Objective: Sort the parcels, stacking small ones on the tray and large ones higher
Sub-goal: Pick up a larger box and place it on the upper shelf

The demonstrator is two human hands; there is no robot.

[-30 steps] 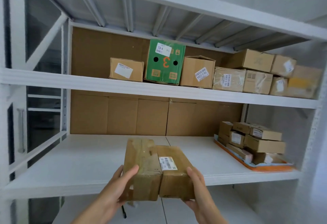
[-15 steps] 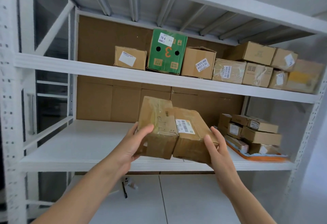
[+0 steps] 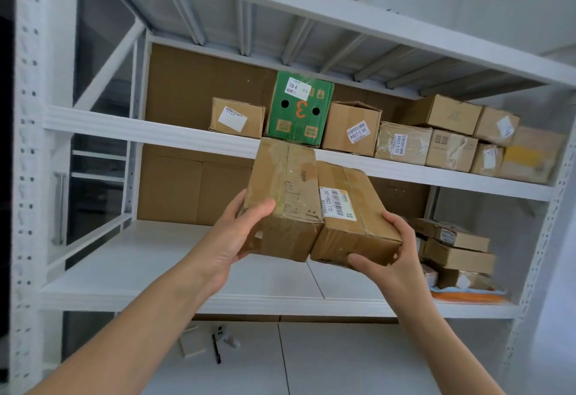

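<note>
As I hold the load: left hand [image 3: 237, 238] grips the near-left corner of the taped parcel [image 3: 280, 189]; right hand [image 3: 389, 257] grips the near-right corner of the labelled parcel [image 3: 346, 207]; the two are squeezed side by side between my hands.
Long axis: both parcels run away from my hands, far ends tilted up.
Key relation: upper shelf [image 3: 140, 129] lies above and beyond both hands; its bare stretch is up-left of the left hand, which I judge nearer.
Tray [image 3: 467, 296]: down-right of the right hand, on the middle shelf [image 3: 140, 270], stacked with small parcels.
Room: white racking; green box [image 3: 299, 108] just beyond the load; a pen [image 3: 216, 349] below my forearms.
</note>
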